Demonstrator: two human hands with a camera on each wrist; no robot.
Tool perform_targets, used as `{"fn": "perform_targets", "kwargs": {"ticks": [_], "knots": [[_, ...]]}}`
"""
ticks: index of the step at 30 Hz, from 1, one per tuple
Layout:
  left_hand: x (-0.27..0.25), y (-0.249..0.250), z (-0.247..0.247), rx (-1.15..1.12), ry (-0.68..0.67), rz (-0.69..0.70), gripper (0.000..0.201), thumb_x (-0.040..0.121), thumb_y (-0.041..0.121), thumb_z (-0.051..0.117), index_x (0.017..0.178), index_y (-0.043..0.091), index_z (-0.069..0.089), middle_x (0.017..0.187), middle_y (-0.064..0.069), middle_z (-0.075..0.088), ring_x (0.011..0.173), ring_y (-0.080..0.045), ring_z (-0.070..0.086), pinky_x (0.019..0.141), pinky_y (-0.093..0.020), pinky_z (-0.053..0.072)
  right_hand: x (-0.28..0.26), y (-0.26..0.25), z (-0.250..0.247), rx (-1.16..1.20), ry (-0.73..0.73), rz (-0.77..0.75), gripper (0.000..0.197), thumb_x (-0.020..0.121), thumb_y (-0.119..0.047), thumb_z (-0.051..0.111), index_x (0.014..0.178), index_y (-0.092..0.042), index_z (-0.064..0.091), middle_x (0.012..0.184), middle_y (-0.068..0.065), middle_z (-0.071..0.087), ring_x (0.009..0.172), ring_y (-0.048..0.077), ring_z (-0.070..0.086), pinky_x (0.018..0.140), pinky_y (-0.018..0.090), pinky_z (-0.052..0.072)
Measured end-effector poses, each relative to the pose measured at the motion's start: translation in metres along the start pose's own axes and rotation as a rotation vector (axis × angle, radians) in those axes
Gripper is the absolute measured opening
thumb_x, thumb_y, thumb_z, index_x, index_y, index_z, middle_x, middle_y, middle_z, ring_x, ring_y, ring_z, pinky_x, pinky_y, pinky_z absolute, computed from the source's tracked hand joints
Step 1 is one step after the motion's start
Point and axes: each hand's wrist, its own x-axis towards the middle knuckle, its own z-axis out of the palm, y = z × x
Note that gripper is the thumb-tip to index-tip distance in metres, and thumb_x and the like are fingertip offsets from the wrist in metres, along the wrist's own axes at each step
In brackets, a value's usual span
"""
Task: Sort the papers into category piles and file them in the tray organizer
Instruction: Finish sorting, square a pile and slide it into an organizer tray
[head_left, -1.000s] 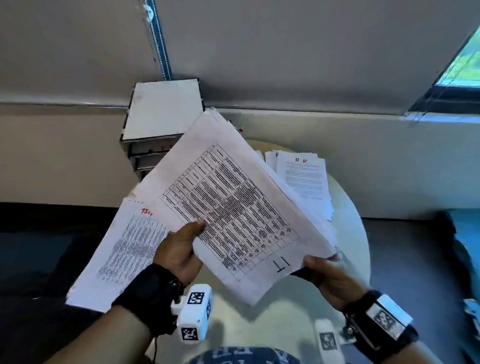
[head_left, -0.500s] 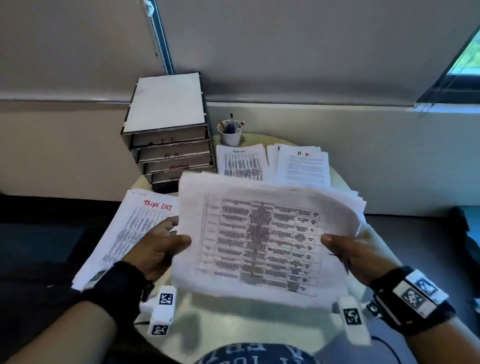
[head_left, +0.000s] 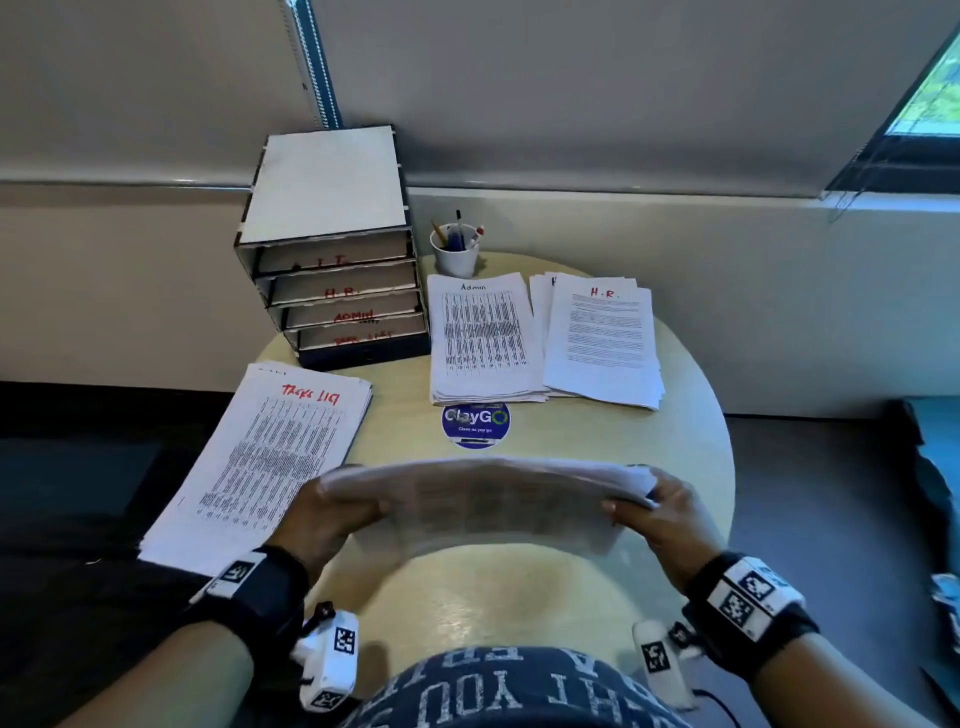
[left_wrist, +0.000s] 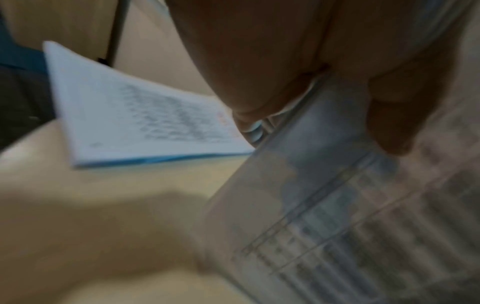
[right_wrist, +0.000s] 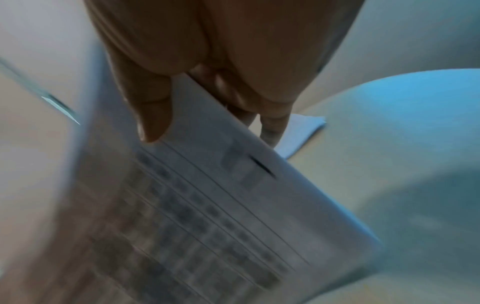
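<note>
Both hands hold a stack of printed table sheets (head_left: 493, 499) low over the near part of the round table (head_left: 696, 415), its long edge nearly upright and blurred. My left hand (head_left: 332, 514) grips its left end, thumb on the near face. My right hand (head_left: 660, 512) grips its right end. In the left wrist view the stack (left_wrist: 337, 216) hangs under my fingers (left_wrist: 384, 127). The right wrist view shows the same stack (right_wrist: 221, 205) pinched under my thumb. The tray organizer (head_left: 332, 249) stands at the back left with drawers labelled I.T., H.R., ADMIN and a task list.
A "Tasks list" pile (head_left: 260, 457) lies at the left, overhanging the table edge. An "Admin" pile (head_left: 480, 338) and an "H.R." pile (head_left: 602, 343) lie at the back. A cup of pens (head_left: 456, 249) stands by the organizer. A blue round sticker (head_left: 475, 423) marks the table's middle.
The held stack turned from a raised diagonal to level, then dropped low toward the table and tipped on edge. Both hands came down with it, one at each end.
</note>
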Motion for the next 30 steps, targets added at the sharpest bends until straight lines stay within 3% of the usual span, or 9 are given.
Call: {"fn": "perform_targets", "kwargs": {"ticks": [4, 7, 12, 16, 20, 23, 25, 27, 30], "knots": [[0.001, -0.028, 0.007, -0.006, 0.083, -0.091, 0.042, 0.043, 0.027, 0.077, 0.08, 0.006, 0.076, 0.078, -0.011, 0.075, 0.075, -0.023, 0.069, 0.065, -0.04, 0.059, -0.002, 0.013, 0.016, 0.079, 0.1, 0.147, 0.021, 0.069, 0.009, 0.069, 0.085, -0.004, 0.07, 0.077, 0.007, 0.07, 0.074, 0.018, 0.062, 0.061, 0.018, 0.05], [0.005, -0.024, 0.013, -0.063, 0.067, -0.046, 0.037, 0.06, 0.011, 0.076, 0.096, 0.001, 0.074, 0.092, -0.016, 0.076, 0.088, -0.029, 0.072, 0.074, -0.039, 0.06, 0.005, 0.003, 0.02, 0.08, 0.168, 0.138, 0.018, 0.079, 0.019, 0.059, 0.086, 0.004, 0.066, 0.076, 0.011, 0.066, 0.063, 0.01, 0.059, 0.055, 0.017, 0.049], [0.013, -0.019, 0.004, -0.025, 0.026, -0.007, 0.039, 0.057, 0.015, 0.075, 0.096, 0.006, 0.074, 0.088, -0.011, 0.075, 0.082, -0.022, 0.068, 0.073, -0.031, 0.054, 0.009, -0.004, 0.01, -0.048, 0.165, 0.119, 0.027, 0.078, 0.013, 0.065, 0.084, -0.013, 0.07, 0.079, 0.001, 0.068, 0.068, 0.006, 0.06, 0.058, 0.013, 0.047], [0.016, -0.016, 0.008, 0.125, 0.053, 0.018, 0.026, 0.063, 0.016, 0.068, 0.088, 0.021, 0.075, 0.082, 0.0, 0.074, 0.079, -0.016, 0.065, 0.072, -0.028, 0.049, 0.017, -0.018, 0.002, -0.714, 0.007, 0.017, 0.022, 0.076, -0.012, 0.067, 0.088, -0.03, 0.069, 0.083, -0.013, 0.068, 0.075, 0.003, 0.06, 0.063, 0.013, 0.045], [0.015, 0.037, 0.026, 0.371, -0.138, 0.37, 0.006, 0.082, 0.024, 0.068, 0.086, 0.028, 0.069, 0.082, 0.011, 0.069, 0.075, -0.001, 0.061, 0.068, -0.018, 0.045, 0.034, -0.053, 0.022, -1.193, -0.243, -0.141, 0.022, 0.075, -0.026, 0.056, 0.096, -0.03, 0.063, 0.089, -0.006, 0.067, 0.087, 0.021, 0.062, 0.072, 0.03, 0.049], [0.018, 0.085, 0.037, 0.636, -0.166, 0.75, 0.007, 0.088, 0.021, 0.064, 0.091, 0.027, 0.065, 0.087, 0.012, 0.063, 0.08, -0.005, 0.058, 0.07, -0.024, 0.045, 0.052, -0.063, 0.038, -1.066, -0.263, -0.133, 0.002, 0.072, -0.023, 0.056, 0.071, -0.025, 0.056, 0.071, -0.003, 0.064, 0.073, 0.022, 0.062, 0.063, 0.033, 0.049], [0.027, 0.106, 0.037, 0.621, 0.164, 0.778, 0.022, 0.08, 0.019, 0.068, 0.099, 0.027, 0.063, 0.097, 0.008, 0.061, 0.089, -0.006, 0.053, 0.078, -0.025, 0.045, 0.06, -0.066, 0.037, -0.733, -0.23, -0.048, 0.007, 0.062, -0.029, 0.062, 0.064, -0.023, 0.058, 0.057, -0.005, 0.057, 0.058, 0.017, 0.055, 0.059, 0.042, 0.05], [0.038, 0.113, 0.028, 0.396, 0.49, 0.573, 0.049, 0.073, 0.022, 0.076, 0.118, 0.024, 0.057, 0.118, 0.001, 0.056, 0.107, -0.008, 0.05, 0.094, -0.02, 0.042, 0.064, -0.074, 0.027, -0.421, -0.134, 0.04, 0.013, 0.063, -0.025, 0.074, 0.071, -0.018, 0.066, 0.061, 0.003, 0.063, 0.057, 0.018, 0.056, 0.06, 0.047, 0.053], [0.041, 0.108, 0.028, -0.115, 0.191, 0.168, 0.077, 0.064, 0.024, 0.086, 0.132, 0.018, 0.049, 0.122, -0.007, 0.063, 0.107, -0.018, 0.063, 0.091, -0.04, 0.05, 0.064, -0.095, 0.013, -0.073, -0.118, 0.077, 0.019, 0.075, 0.0, 0.077, 0.092, 0.0, 0.068, 0.09, 0.026, 0.071, 0.075, 0.03, 0.064, 0.077, 0.051, 0.054]]}}
